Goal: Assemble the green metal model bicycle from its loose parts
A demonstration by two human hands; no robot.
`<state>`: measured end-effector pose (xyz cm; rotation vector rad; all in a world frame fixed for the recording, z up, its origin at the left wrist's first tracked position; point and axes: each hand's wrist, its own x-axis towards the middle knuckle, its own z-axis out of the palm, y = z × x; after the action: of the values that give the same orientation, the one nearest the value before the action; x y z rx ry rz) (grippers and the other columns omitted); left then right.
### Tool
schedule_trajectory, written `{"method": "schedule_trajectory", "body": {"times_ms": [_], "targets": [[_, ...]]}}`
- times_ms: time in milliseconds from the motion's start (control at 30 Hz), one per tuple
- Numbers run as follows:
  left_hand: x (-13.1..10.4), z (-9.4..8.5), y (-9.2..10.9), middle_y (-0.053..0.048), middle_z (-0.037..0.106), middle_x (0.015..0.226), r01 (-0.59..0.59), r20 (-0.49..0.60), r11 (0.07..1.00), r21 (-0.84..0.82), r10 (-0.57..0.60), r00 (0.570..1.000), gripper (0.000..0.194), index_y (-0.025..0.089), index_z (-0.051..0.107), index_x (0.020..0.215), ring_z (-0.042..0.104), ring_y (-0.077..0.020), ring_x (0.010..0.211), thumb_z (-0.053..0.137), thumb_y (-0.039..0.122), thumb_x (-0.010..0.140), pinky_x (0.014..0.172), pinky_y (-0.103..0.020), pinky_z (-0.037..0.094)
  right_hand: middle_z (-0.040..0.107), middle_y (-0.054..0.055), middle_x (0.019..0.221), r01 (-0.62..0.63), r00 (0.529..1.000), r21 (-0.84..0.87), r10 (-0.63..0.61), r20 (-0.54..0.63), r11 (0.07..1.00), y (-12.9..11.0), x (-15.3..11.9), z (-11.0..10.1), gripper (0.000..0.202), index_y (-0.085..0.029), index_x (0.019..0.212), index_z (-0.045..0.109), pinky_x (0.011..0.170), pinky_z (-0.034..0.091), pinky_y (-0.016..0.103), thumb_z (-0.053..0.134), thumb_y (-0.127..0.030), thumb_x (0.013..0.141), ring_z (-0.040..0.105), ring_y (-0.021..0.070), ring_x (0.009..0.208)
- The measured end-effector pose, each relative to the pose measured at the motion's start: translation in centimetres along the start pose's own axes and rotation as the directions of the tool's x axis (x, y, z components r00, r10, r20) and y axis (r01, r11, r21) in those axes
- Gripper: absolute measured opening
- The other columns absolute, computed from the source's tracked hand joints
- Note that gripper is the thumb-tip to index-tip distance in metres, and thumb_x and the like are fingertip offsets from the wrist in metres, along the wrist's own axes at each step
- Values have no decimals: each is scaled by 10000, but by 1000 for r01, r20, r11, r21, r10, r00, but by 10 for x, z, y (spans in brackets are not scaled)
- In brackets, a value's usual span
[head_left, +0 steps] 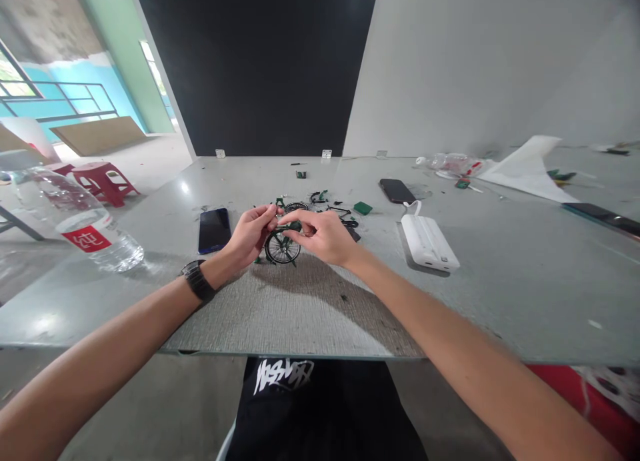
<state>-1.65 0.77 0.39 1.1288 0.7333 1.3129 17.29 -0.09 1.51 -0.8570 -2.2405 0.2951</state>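
A small green model bicycle (283,246) with black spoked wheels stands on the table between my hands. My left hand (254,231), with a black watch on its wrist, pinches the model from the left. From the right, my right hand (323,233) has its thumb and index finger closed at the upper part of the model; whether a tiny piece sits between those fingertips is too small to tell. Loose black and green model parts (340,211) lie just behind my right hand, with a green block (363,208) beside them.
A dark phone (214,230) lies left, near a tilted-looking water bottle (95,221). On the right are a white power bank (429,241), another phone (397,190), a clear bottle (453,163) and a white wing-shaped piece (525,168). A black panel (260,68) rises behind the table.
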Motion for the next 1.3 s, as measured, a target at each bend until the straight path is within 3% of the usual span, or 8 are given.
{"method": "schedule_trajectory", "body": {"times_ms": [133,333,467,600,833,933,1067,1300], "targets": [[-2,1,-2,30,426,605,-35,48,999,24,34,998,232,146,686,783,373,-91,542,664,316,940,534,-215,343,395,-61,546,-35,994,17,37,-106,999,4,1,-4,189,-240,966,714,566,317,288,619,-402,954,356,116,516],[1,1,5,41,384,607,-134,-44,991,6,134,990,269,169,632,746,325,-98,532,676,355,935,514,-235,316,403,-61,547,-135,973,83,148,-176,987,13,3,-7,265,-218,882,664,536,294,283,640,-477,933,351,115,509],[5,-1,6,50,361,597,-168,-123,986,-17,164,979,285,172,616,749,311,-96,522,679,382,930,507,-233,312,422,-69,532,-72,993,68,78,-91,995,17,1,-1,285,-213,938,706,549,298,277,652,-492,934,370,108,496],[5,-1,-2,61,335,580,-126,-103,992,-33,122,987,303,157,622,764,291,-88,512,728,415,885,465,-215,258,539,-42,590,0,998,-26,-1,-65,1000,12,0,5,264,-221,929,700,576,312,269,583,-450,989,441,107,528],[1,4,-1,50,382,606,-94,-10,995,-20,93,996,325,150,633,767,329,-80,525,755,439,855,477,-198,283,473,-51,563,-43,979,-140,14,-204,989,8,5,0,280,-222,1061,686,571,321,271,547,-455,994,412,123,517],[1,4,4,28,453,655,-104,-8,995,-9,104,995,327,150,648,758,355,-81,554,764,444,842,506,-207,303,505,-46,576,-41,984,-124,19,-176,991,13,6,-7,264,-223,1030,693,567,321,269,532,-430,999,413,116,509],[5,2,7,44,411,620,-132,-45,991,-31,130,990,339,159,652,758,320,-86,544,783,466,815,502,-220,278,498,-50,558,-101,985,-105,85,-152,989,19,5,-9,268,-205,916,668,549,305,265,553,-438,980,398,106,484],[7,1,4,45,383,616,-135,-79,991,-19,134,988,313,164,648,757,304,-93,535,758,444,842,489,-243,257,553,-39,583,-39,999,-187,32,-42,982,10,1,10,311,-207,903,613,550,268,267,479,-463,1020,463,115,500]]}}
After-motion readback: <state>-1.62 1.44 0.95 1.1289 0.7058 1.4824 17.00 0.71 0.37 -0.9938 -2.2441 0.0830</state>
